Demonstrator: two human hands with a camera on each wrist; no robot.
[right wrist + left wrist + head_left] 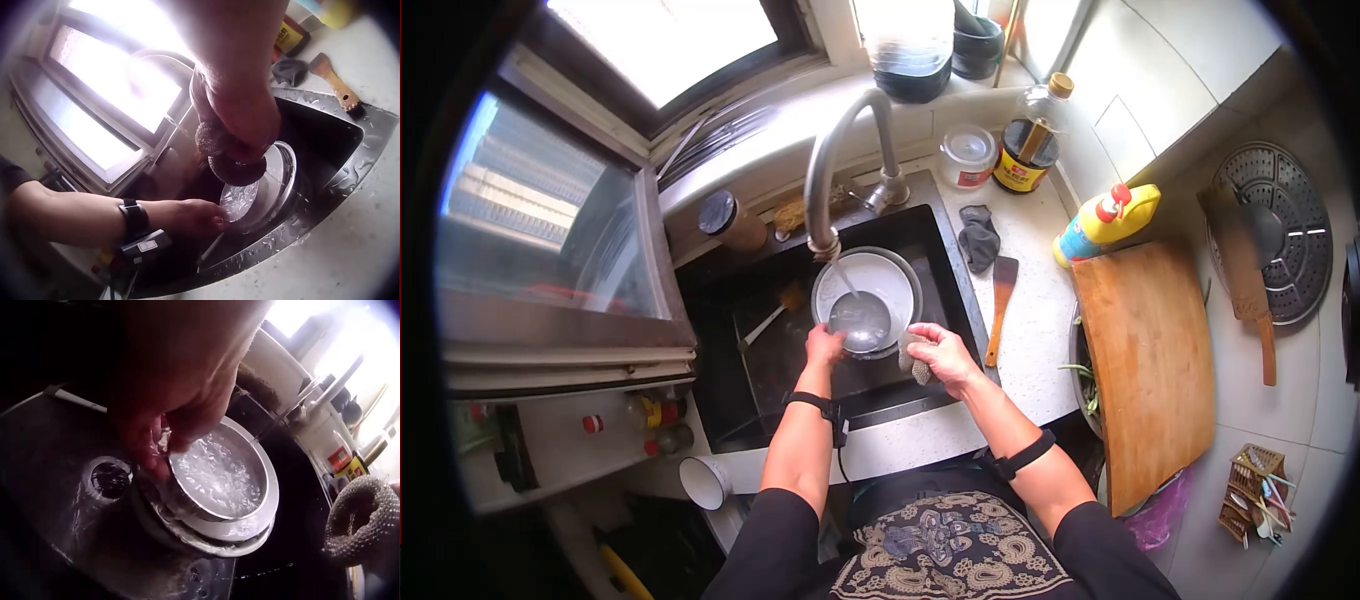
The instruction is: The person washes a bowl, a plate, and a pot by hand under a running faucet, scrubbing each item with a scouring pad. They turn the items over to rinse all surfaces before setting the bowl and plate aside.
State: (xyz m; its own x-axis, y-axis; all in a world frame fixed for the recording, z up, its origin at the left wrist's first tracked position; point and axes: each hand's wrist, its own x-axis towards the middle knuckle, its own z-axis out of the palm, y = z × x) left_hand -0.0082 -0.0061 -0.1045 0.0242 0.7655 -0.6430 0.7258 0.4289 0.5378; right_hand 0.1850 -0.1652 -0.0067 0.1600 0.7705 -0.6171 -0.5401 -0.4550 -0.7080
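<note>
My left hand pinches the rim of a small bowl as water from the curved faucet runs into it. Splashing water fills the bowl in the left wrist view. Beneath it, a wider white bowl sits within a metal-rimmed basin in the dark sink. To the right, my right hand holds a grey-beige knitted scrubber between thumb and fingers. The scrubber is bent into a loop and is apart from the bowl.
A brush lies in the sink's left part. On the right counter are a wooden-handled spatula, a dark cloth, a soy sauce bottle and a yellow bottle. A cutting board leans farther right; a white cup stands front left.
</note>
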